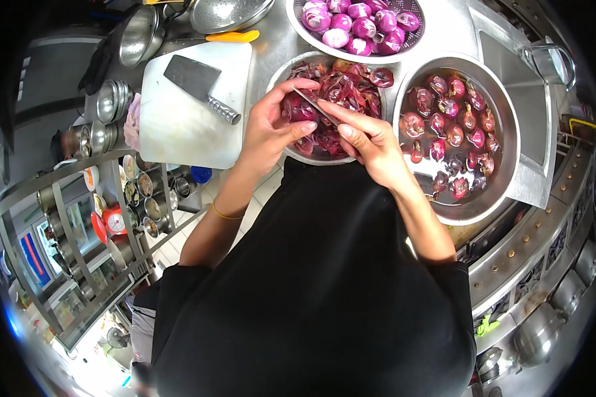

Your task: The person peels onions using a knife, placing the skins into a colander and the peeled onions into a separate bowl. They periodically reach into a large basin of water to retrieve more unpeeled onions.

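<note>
My left hand is closed around a red onion, thumb below and fingers above it. In my right hand is a small knife, its dark blade lying against the onion's side. Both hands are over a metal bowl heaped with dark red onion skins. Beside my right hand, a wide steel basin holds unpeeled red onions in water. Peeled purple onions fill a colander beyond the bowl.
A white cutting board on the left carries a cleaver. Behind it are a yellow-handled tool and metal strainers. A sink edge borders the right. A metal rack with containers and a red scale stands lower left.
</note>
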The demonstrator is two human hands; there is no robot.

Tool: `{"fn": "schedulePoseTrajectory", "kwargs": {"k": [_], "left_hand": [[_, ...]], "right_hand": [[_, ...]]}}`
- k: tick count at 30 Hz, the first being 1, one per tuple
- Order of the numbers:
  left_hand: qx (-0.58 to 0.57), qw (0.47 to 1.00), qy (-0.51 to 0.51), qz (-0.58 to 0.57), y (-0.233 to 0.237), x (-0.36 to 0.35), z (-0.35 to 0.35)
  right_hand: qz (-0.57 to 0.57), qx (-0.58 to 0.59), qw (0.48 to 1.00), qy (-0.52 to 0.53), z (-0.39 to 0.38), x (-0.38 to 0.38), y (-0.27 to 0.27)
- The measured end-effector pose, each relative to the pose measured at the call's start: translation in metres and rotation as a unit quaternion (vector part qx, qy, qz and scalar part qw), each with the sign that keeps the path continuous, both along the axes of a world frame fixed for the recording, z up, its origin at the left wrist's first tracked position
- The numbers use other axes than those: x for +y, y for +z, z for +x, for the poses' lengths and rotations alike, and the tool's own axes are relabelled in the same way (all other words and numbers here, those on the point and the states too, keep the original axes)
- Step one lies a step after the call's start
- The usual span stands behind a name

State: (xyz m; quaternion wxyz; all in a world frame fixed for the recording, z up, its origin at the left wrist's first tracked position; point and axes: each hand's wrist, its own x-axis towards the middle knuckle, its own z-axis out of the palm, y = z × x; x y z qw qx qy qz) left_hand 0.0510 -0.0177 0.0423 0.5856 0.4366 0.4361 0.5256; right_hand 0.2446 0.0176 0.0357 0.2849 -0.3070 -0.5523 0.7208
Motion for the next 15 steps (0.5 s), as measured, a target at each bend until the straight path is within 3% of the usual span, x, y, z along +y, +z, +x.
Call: {"fn": "schedulePoseTrajectory", "kwargs": {"k": [2, 5, 11, 14, 15], "left_hand": [[0.022, 0.999, 0.036, 0.003, -0.008, 0.000, 0.001], [0.028, 0.998, 0.059, 0.022, -0.001, 0.000, 0.007], [0.062, 0.996, 0.062, -0.008, 0.002, 0.004, -0.001], [0.112, 0.992, 0.045, 0.031, 0.004, 0.006, -0.003], [0.113, 0.992, 0.047, 0.030, 0.007, 0.005, -0.003]], "right_hand": [[-0.008, -0.003, 1.000, -0.008, 0.001, 0.000, 0.000], [0.003, -0.001, 0.994, -0.107, 0.005, 0.007, -0.003], [-0.005, 0.021, 1.000, 0.006, 0.004, 0.000, 0.004], [0.048, 0.004, 0.998, -0.039, 0.000, 0.003, -0.006], [0.015, -0.001, 0.998, -0.062, 0.002, 0.005, -0.007]]}}
